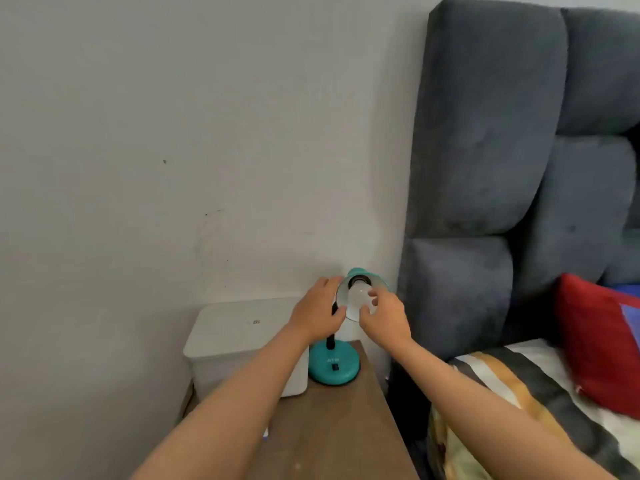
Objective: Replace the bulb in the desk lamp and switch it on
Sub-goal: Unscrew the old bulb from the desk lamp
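a: entry, head view. where is the desk lamp (pixel 334 367)?

b: teal round base at the far end of the brown worktop (pixel 332 431), close to the wall. a black neck rises from the base; the shade (pixel 343 292) is tipped so its open mouth faces the camera.

a: and the bulb (pixel 358 299)?

b: white, sitting in the mouth of the shade, with the dark socket visible just behind it. whether it is fully seated cannot be told from this angle.

a: hands?

b: left hand (pixel 317 313) is wrapped around the left rim of the shade, thumb at the lower edge, fingers curled over the top. right hand (pixel 384 317) is closed on the bulb, fingertips (pixel 373 295) pinching its front and right side. both forearms reach in from the bottom of the frame.

a: surroundings?

b: white lidded box (pixel 239 336) just left of the lamp base, touching or nearly so; cannot tell which. grey padded headboard (pixel 485 150) to the right, a bed with a striped cover (pixel 519 393) and a red pillow (pixel 595 341) on it. plain pale wall (pixel 173 133) behind.
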Demonstrator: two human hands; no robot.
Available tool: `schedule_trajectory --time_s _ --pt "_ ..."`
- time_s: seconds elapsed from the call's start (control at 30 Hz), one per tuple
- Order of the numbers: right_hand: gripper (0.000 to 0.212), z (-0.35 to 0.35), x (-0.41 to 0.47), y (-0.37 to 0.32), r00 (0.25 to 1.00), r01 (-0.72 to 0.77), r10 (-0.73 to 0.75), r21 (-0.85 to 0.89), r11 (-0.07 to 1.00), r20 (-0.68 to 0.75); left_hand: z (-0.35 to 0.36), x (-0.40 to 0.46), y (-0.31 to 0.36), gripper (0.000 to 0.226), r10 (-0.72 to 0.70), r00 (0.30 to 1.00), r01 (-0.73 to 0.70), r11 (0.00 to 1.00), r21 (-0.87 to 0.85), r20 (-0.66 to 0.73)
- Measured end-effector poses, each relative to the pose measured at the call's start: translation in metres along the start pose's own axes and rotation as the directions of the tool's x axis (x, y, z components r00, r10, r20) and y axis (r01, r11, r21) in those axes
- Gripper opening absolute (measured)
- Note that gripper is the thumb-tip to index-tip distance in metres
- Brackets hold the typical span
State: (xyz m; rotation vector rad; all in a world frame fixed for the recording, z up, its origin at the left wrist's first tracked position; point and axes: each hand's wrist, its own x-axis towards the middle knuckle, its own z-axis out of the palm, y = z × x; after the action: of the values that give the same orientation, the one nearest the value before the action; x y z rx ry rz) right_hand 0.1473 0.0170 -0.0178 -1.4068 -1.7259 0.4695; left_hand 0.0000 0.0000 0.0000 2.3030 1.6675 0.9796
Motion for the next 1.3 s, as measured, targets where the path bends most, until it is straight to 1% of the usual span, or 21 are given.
schedule_trajectory --time_s 0.13,0.27,0.37,0.53,0.67,0.87,0.9,1.0,1.03,1.1,1.17,1.2,1.27,1.3 --pt "0.048 0.014 0.0 0.005 0.997 -0.034 0.037 0.053 0.998 -0.066 0.016 0.006 -0.007 0.056 0.02 0.999 -0.021 1.0 -0.018 -0.045" --pt "0.053 0.03 0.008 0.009 0.983 -0.05 0.073 0.139 0.989 -0.167 0.03 0.015 -0.021 0.054 0.038 0.994 -0.041 0.999 -0.021 -0.101" --pt "0.053 0.041 0.014 0.012 0.973 -0.05 0.097 0.217 0.975 -0.212 0.038 0.019 -0.03 0.053 0.041 0.993 -0.044 0.999 -0.023 -0.112" --pt "0.049 0.049 0.021 0.011 0.958 -0.058 0.127 0.26 0.964 -0.258 0.044 0.026 -0.038 0.052 0.035 0.989 -0.041 0.998 -0.039 -0.145" --pt "0.047 0.053 0.024 0.012 0.956 -0.049 0.131 0.294 0.954 -0.264 0.045 0.031 -0.039 0.052 0.045 0.986 -0.053 0.998 -0.045 -0.161" --pt "0.048 0.052 0.028 0.021 0.971 -0.045 0.098 0.235 0.971 -0.217 0.046 0.037 -0.037 0.052 0.006 0.988 -0.02 0.996 -0.089 -0.156" --pt "0.048 0.052 0.028 0.022 0.973 -0.036 0.082 0.21 0.977 -0.215 0.046 0.038 -0.037 0.052 0.004 0.989 -0.019 0.995 -0.094 -0.151" --pt "0.054 0.052 0.027 0.028 0.98 0.021 -0.015 0.03 0.999 -0.199 0.046 0.039 -0.034 0.054 0.009 0.991 -0.022 0.995 -0.094 -0.132" --pt "0.056 0.052 0.027 0.03 0.98 0.029 -0.029 -0.005 1.0 -0.197 0.045 0.039 -0.033 0.054 0.007 0.992 -0.019 0.995 -0.095 -0.13" --pt "0.058 0.052 0.024 0.031 0.974 0.028 -0.026 0.007 1.0 -0.225 0.044 0.039 -0.033 0.053 -0.001 0.991 -0.013 0.995 -0.102 -0.133" --pt "0.058 0.053 0.02 0.029 0.956 0.008 0.02 0.092 0.996 -0.293 0.044 0.039 -0.033 0.052 -0.001 0.991 -0.012 0.995 -0.101 -0.134" --pt "0.058 0.053 0.018 0.026 0.943 -0.024 0.078 0.168 0.986 -0.323 0.044 0.039 -0.033 0.052 -0.001 0.991 -0.012 0.995 -0.098 -0.133" --pt "0.063 0.053 0.018 0.018 0.905 -0.125 0.252 0.351 0.928 -0.342 0.045 0.039 -0.032 0.053 -0.001 0.991 -0.012 0.995 -0.097 -0.134" --pt "0.066 0.053 0.02 0.015 0.884 -0.184 0.336 0.419 0.889 -0.324 0.045 0.039 -0.031 0.053 -0.002 0.991 -0.011 0.995 -0.098 -0.134"
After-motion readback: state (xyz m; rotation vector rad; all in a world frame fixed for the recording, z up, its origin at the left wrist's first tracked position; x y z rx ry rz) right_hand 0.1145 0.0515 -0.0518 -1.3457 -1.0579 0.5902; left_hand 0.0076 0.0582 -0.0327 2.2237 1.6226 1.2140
